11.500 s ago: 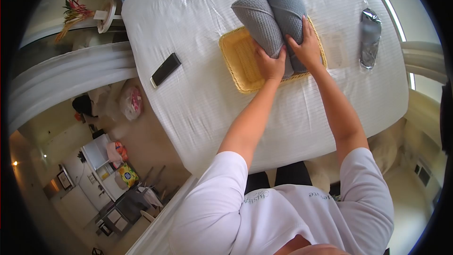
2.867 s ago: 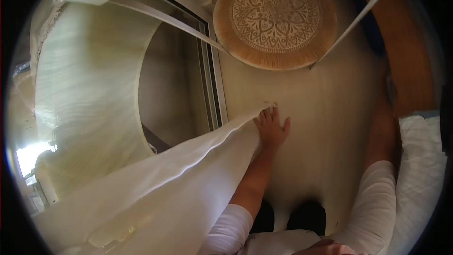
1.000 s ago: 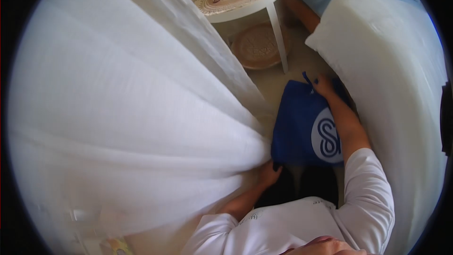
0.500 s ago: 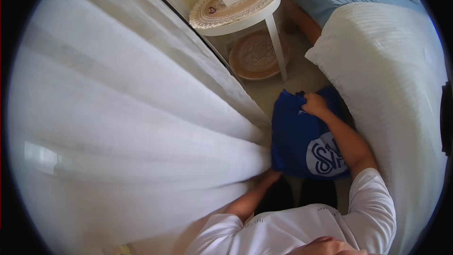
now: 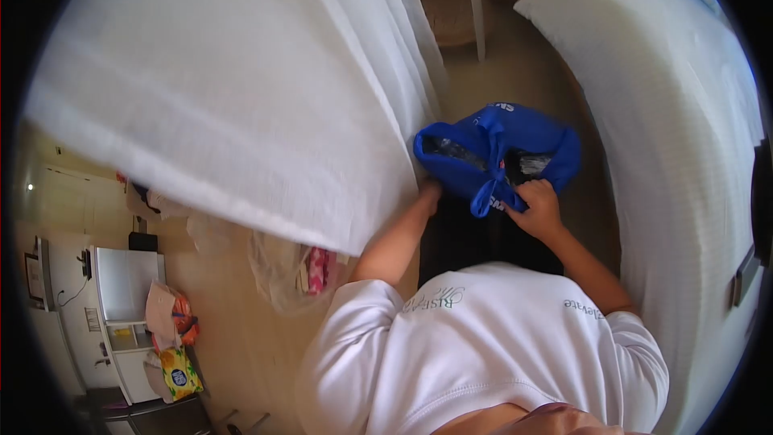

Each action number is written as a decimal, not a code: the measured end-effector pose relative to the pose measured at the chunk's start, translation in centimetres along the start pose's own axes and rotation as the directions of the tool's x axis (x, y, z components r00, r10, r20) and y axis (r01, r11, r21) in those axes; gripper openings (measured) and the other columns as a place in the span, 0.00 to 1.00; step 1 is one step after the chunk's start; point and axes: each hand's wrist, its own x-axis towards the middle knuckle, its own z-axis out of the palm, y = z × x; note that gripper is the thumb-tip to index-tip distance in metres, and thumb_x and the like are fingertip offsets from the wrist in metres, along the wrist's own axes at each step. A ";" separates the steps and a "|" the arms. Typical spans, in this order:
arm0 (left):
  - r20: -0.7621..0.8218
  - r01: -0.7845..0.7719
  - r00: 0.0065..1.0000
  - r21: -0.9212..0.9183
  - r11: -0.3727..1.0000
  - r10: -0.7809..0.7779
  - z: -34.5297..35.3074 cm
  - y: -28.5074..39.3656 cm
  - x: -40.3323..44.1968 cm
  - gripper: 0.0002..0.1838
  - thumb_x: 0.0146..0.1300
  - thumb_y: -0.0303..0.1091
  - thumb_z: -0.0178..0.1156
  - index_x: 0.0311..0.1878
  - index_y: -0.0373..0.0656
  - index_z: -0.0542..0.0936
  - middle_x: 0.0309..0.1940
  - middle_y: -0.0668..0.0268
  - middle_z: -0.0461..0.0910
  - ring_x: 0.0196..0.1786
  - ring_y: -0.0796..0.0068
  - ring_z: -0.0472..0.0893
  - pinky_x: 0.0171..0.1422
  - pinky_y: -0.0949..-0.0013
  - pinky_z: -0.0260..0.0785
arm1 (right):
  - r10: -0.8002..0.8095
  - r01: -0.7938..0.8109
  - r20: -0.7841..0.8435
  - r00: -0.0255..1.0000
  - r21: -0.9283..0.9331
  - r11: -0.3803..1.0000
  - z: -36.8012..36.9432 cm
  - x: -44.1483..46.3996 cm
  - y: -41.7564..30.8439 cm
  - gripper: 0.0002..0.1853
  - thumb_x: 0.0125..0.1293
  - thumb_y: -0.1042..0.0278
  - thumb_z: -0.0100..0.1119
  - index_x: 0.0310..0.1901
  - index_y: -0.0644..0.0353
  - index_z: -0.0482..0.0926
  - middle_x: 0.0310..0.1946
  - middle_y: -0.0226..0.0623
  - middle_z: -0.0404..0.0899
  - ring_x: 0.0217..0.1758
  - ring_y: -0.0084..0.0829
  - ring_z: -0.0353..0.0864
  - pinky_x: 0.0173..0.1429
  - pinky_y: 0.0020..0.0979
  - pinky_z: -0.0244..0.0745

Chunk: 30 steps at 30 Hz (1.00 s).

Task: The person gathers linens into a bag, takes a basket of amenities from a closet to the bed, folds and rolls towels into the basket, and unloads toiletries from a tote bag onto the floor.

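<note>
A blue cloth bag (image 5: 467, 133) hangs in front of my legs, its top tied in the middle with dark and shiny contents showing through the gaps on both sides. The fingers of my right hand (image 5: 538, 208) are closed on the near edge of the bag, beside the knot. My left hand (image 5: 432, 193) is at the bag's near left side, next to the curtain; its fingers are hidden, so its hold cannot be made out.
A white curtain (image 5: 241, 89) spreads across the left. The white-covered bed (image 5: 660, 129) runs along the right. Beyond the bag stands a white-legged side table (image 5: 477, 8). A clear plastic bag (image 5: 278, 274) lies on the floor at lower left, before a white cabinet (image 5: 127, 286).
The blue bag has come nearer and its tied top now faces up, showing contents. My right hand has moved toward me with it. The view has turned, revealing the room at the left.
</note>
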 end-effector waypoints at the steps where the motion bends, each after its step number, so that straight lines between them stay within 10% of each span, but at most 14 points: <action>1: -0.113 -0.023 0.993 -0.008 1.000 0.022 0.5 2.7 -1.4 0.17 0.61 0.39 0.57 0.51 0.40 0.74 0.45 0.53 0.77 0.49 0.53 0.76 0.54 0.59 0.66 | 0.066 -0.069 0.106 0.992 0.025 0.997 -2.5 3.1 0.3 0.13 0.41 0.68 0.70 0.29 0.60 0.76 0.25 0.39 0.74 0.32 0.41 0.74 0.38 0.37 0.66; 4: -0.366 -0.315 0.881 0.024 0.949 0.301 2.0 7.2 -7.8 0.13 0.60 0.36 0.59 0.46 0.41 0.76 0.42 0.55 0.78 0.46 0.53 0.76 0.50 0.60 0.67 | 0.073 -0.069 0.191 0.979 -0.027 0.997 -3.8 4.4 1.6 0.15 0.47 0.63 0.69 0.35 0.61 0.79 0.31 0.41 0.75 0.38 0.41 0.75 0.40 0.38 0.67; 11: 0.239 -0.865 0.303 0.474 0.162 0.922 5.2 16.5 -22.4 0.12 0.53 0.28 0.62 0.42 0.42 0.79 0.39 0.63 0.79 0.44 0.59 0.76 0.49 0.62 0.64 | 0.270 -0.304 0.210 0.940 0.151 0.941 -6.2 1.4 2.3 0.11 0.59 0.65 0.60 0.39 0.63 0.81 0.34 0.40 0.78 0.40 0.40 0.77 0.45 0.35 0.70; 17: 0.475 -0.838 0.445 0.520 0.166 0.760 7.5 15.8 -17.6 0.14 0.49 0.28 0.61 0.42 0.45 0.82 0.38 0.67 0.78 0.45 0.62 0.76 0.47 0.60 0.65 | 0.400 -0.418 0.123 0.908 0.216 0.882 -5.0 1.8 1.0 0.09 0.58 0.71 0.61 0.41 0.61 0.81 0.34 0.41 0.80 0.37 0.38 0.81 0.41 0.33 0.74; 23: 0.599 -0.841 0.322 0.536 -0.069 0.733 7.5 16.4 -16.3 0.13 0.47 0.28 0.62 0.40 0.42 0.80 0.35 0.66 0.78 0.43 0.63 0.75 0.46 0.62 0.65 | 0.416 -0.455 0.188 0.890 0.291 0.841 -4.9 4.1 0.8 0.16 0.54 0.75 0.63 0.47 0.63 0.79 0.38 0.42 0.79 0.38 0.33 0.82 0.42 0.31 0.75; 30: 0.444 -0.892 0.286 0.447 0.067 0.849 7.1 16.4 -16.7 0.10 0.48 0.26 0.61 0.37 0.40 0.77 0.37 0.60 0.79 0.39 0.57 0.79 0.42 0.61 0.71 | 0.345 -0.405 0.240 0.907 0.278 0.871 -4.1 7.0 -0.3 0.21 0.49 0.72 0.65 0.48 0.64 0.78 0.40 0.44 0.79 0.40 0.37 0.80 0.44 0.32 0.75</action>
